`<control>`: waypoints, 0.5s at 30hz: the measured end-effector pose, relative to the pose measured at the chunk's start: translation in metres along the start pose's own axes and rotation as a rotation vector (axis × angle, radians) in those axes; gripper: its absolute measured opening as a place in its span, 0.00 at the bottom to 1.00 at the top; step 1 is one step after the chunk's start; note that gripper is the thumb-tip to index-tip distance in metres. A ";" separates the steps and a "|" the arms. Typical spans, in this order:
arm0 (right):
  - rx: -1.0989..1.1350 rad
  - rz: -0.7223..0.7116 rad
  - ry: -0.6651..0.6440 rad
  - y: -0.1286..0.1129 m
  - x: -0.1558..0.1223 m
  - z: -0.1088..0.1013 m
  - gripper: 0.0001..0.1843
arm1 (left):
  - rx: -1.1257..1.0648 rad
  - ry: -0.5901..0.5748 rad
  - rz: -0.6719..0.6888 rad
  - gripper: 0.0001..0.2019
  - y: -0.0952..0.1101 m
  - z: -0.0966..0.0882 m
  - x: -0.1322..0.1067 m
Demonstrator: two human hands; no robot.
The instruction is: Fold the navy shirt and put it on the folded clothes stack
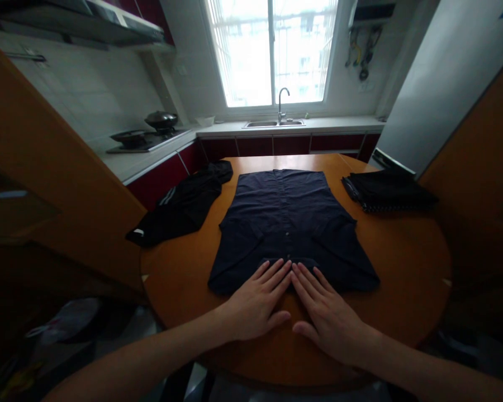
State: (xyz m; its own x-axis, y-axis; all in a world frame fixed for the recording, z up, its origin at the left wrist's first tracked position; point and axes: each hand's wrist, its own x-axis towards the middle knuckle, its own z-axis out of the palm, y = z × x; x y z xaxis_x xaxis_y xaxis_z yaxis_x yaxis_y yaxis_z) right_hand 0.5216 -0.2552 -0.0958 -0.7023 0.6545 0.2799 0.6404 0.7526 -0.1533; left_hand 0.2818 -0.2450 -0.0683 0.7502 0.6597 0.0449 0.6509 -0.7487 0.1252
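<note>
A dark navy button-up shirt lies flat on the round wooden table, its button line up the middle and its sleeves folded in over the body. The collar end is nearest me. My left hand rests flat with fingers stretched out, fingertips on the collar. Mirroring it, my right hand lies flat too, its fingertips touching the collar just right of the buttons. The index fingers of both hands almost meet at the centre. Neither hand grips the cloth.
Black clothing with white stripes hangs over the table's left edge. A stack of folded black clothes sits at the back right. Beyond stand a counter with a sink, a stove with a lidded pan, and a fridge.
</note>
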 end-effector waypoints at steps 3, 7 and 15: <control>0.007 -0.033 -0.030 -0.001 -0.001 -0.003 0.48 | 0.006 0.012 -0.012 0.43 0.002 0.003 0.001; 0.012 -0.003 -0.023 0.010 -0.006 -0.006 0.46 | 0.005 0.038 -0.022 0.43 0.001 0.006 -0.004; -0.013 0.106 -0.031 0.047 -0.045 -0.014 0.43 | 0.106 0.122 -0.209 0.38 -0.015 0.006 -0.058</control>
State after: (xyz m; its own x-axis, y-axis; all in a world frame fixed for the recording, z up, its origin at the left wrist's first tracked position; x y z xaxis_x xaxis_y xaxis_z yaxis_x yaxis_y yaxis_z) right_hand 0.5877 -0.2503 -0.1021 -0.6396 0.7325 0.2333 0.7153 0.6782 -0.1683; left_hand 0.2288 -0.2724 -0.0792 0.5829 0.7988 0.1489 0.8036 -0.5939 0.0399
